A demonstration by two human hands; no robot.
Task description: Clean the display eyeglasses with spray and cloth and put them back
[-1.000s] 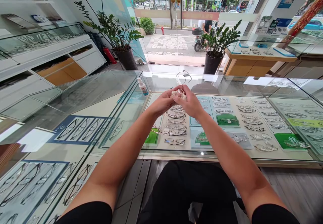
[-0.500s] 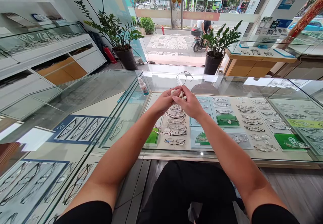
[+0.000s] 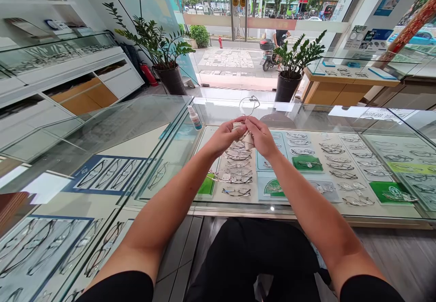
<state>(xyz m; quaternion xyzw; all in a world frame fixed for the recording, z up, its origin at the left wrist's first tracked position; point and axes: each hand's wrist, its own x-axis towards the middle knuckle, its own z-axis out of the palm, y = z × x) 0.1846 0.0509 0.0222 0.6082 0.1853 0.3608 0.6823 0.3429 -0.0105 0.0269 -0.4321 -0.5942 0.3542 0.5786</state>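
Note:
My left hand (image 3: 227,136) and my right hand (image 3: 260,137) meet above the glass counter, fingers closed and thumbs pressed together. Between them they hold a thin-framed pair of eyeglasses (image 3: 254,98), a rim rising over the fingertips. A pale cloth (image 3: 250,143) is bunched at the glasses and hangs below the fingers of my right hand. The fingers hide the lower part of the glasses. Beyond my left hand, a small white spray bottle (image 3: 194,117) stands on the glass.
Rows of spectacle frames (image 3: 236,192) lie under the glass of the display counter (image 3: 218,209). A second case (image 3: 44,202) adjoins on the left. Potted plants (image 3: 169,76) flank the glass doors (image 3: 239,66), with a person on a motorbike (image 3: 270,56) outside.
The cloth, earlier crumpled among the fingers of both hands, now hangs lower between them. My fingertips have drawn together, and the glasses have turned slightly.

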